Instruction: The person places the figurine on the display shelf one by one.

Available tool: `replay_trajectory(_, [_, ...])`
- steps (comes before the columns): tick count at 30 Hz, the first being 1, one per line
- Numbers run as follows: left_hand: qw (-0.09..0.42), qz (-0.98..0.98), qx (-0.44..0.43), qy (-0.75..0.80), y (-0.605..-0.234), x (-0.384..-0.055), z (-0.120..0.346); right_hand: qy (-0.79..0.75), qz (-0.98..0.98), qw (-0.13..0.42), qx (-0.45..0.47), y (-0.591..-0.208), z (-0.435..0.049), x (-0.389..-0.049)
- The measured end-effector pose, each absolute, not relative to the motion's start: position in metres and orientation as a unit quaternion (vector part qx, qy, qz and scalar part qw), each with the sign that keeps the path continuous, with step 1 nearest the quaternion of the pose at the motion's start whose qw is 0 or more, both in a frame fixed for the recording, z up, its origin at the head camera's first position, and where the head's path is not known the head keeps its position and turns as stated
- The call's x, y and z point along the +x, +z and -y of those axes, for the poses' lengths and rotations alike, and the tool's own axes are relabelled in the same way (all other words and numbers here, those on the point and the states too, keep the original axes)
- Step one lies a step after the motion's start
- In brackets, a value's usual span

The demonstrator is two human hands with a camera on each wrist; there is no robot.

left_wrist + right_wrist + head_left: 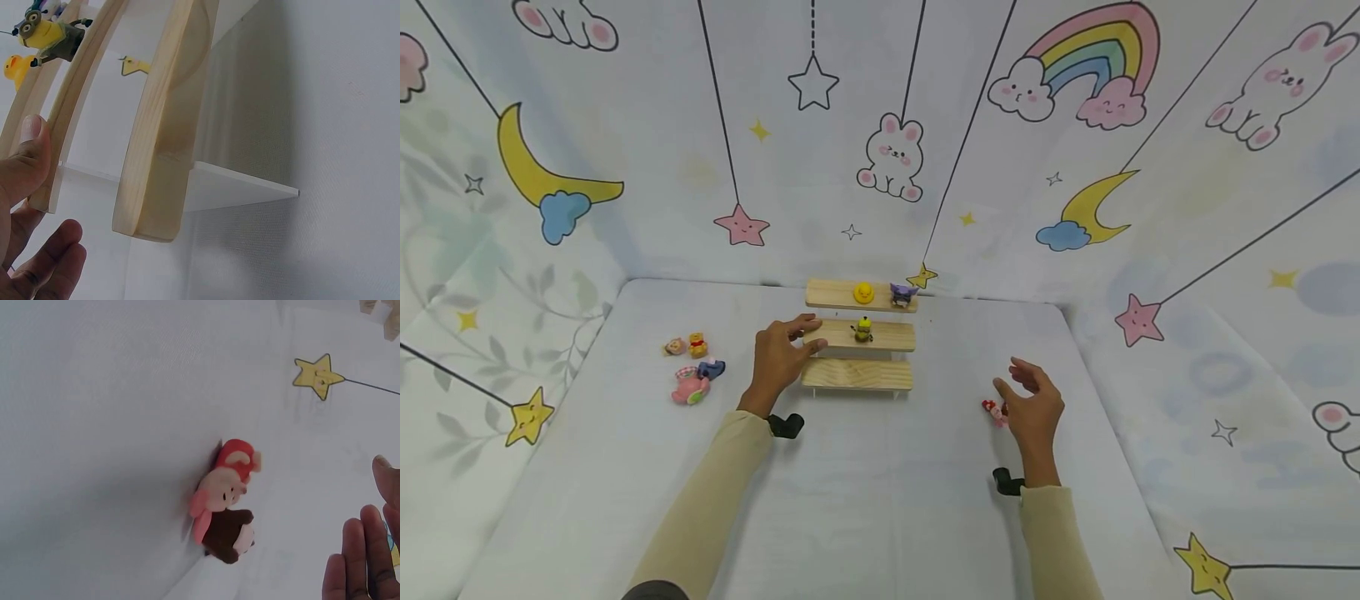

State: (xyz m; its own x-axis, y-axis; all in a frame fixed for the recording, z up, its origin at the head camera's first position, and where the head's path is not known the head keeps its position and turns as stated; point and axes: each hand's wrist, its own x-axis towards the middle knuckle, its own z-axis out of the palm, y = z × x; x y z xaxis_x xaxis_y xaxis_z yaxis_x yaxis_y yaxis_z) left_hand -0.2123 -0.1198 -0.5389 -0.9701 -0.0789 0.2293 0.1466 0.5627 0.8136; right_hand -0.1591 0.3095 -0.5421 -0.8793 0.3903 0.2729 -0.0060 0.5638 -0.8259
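Note:
My left hand [777,360] holds the left end of the middle wooden step [893,337] of a three-step display stand. In the left wrist view, the thumb lies along that step's edge, with other fingers curled near its end. On this step stands a yellow-and-green Minion figure [862,330]. A yellow duck [863,292] and a purple figure [902,294] occupy the top step. My right hand [1036,412] hovers with parted fingers, holding nothing, beside two small figures: a pink piglet in red [219,489] and a brown-and-pale one [228,534], both lying on the white surface.
The lowest wooden step [857,375] bears nothing and rests on clear supports [240,187]. To the left lie several figures, among them a yellow bear [697,345], a pink one [688,389] and a blue one [711,369]. A printed cloth wall [820,167] rises behind.

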Motion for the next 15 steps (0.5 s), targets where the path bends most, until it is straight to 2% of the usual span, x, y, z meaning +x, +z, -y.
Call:
replay_trajectory(9, [0.121, 0.877, -0.017, -0.464, -0.539, -0.213, 0.12, 0.435, 0.859, 0.236, -0.131, -0.547, -0.33, -0.151])
replay_trajectory(15, [0.121, 0.877, -0.017, -0.465, -0.54, -0.213, 0.12, 0.423, 0.866, 0.217, -0.154, -0.553, -0.339, -0.147])
